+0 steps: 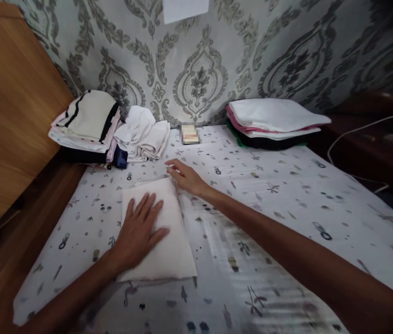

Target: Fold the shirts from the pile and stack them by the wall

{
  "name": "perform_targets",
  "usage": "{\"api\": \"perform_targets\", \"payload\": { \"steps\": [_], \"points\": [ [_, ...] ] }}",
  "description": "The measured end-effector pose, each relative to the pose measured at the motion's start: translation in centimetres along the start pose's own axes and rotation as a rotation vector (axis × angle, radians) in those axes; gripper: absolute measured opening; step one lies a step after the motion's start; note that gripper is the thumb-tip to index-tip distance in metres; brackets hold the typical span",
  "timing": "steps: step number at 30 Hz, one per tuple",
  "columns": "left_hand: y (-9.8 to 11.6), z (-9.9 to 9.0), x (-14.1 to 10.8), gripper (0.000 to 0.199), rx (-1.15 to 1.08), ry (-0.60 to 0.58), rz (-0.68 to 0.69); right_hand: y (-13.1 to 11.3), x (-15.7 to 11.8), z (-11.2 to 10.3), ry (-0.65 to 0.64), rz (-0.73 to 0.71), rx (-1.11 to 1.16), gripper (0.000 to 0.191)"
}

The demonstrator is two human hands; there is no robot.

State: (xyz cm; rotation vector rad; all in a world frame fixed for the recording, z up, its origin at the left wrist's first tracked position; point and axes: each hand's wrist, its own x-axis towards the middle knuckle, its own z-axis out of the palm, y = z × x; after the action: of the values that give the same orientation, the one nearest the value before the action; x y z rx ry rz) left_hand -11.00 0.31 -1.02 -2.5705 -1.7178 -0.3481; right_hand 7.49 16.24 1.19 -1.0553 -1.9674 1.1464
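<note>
A folded cream-white cloth point(174, 250) lies flat on the patterned bed sheet point(259, 278) in front of me. My left hand point(142, 227) rests palm down on it, fingers spread. At the cloth's far right corner is my right hand point(184, 176), its fingers loosely bent and apart with nothing seen in them. Whether its fingertips touch the cloth's edge I cannot tell.
Folded clothes point(90, 116) stand stacked at the back left, beside crumpled white cloths point(142, 134). Another folded stack point(276, 113) sits back right. A small blurred packet point(190, 133) lies by the wall. Wooden furniture point(12, 93) borders the left; a white cable point(352, 131) runs at right.
</note>
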Motion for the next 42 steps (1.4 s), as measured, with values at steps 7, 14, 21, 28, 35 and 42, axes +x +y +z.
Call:
{"api": "perform_targets", "payload": {
  "steps": [7,14,21,28,35,42],
  "points": [
    [-0.2,0.2,0.1,0.058,-0.005,0.004,-0.003,2.5,4.9,0.7,-0.29,0.195,0.398,0.024],
    [-0.2,0.2,0.3,0.059,-0.019,0.001,-0.003,3.0,4.9,0.4,-0.34,0.074,0.416,0.023],
    [-0.3,0.4,0.3,0.061,-0.033,-0.023,-0.013,3.4,5.1,1.1,-0.327,-0.068,0.164,0.028],
    [-0.3,0.1,0.4,0.065,-0.078,-0.072,-0.031,3.3,5.5,1.5,-0.156,0.003,0.077,0.025],
    [-0.1,-0.3,0.5,0.066,-0.22,-0.095,-0.081,0.3,-3.1,-0.3,0.092,-0.102,-0.08,0.02],
    [-0.1,-0.4,0.3,0.064,-0.281,-0.059,-0.095,-3.8,-22.0,2.4,-0.089,-0.446,-0.687,0.028]
  ]
}}
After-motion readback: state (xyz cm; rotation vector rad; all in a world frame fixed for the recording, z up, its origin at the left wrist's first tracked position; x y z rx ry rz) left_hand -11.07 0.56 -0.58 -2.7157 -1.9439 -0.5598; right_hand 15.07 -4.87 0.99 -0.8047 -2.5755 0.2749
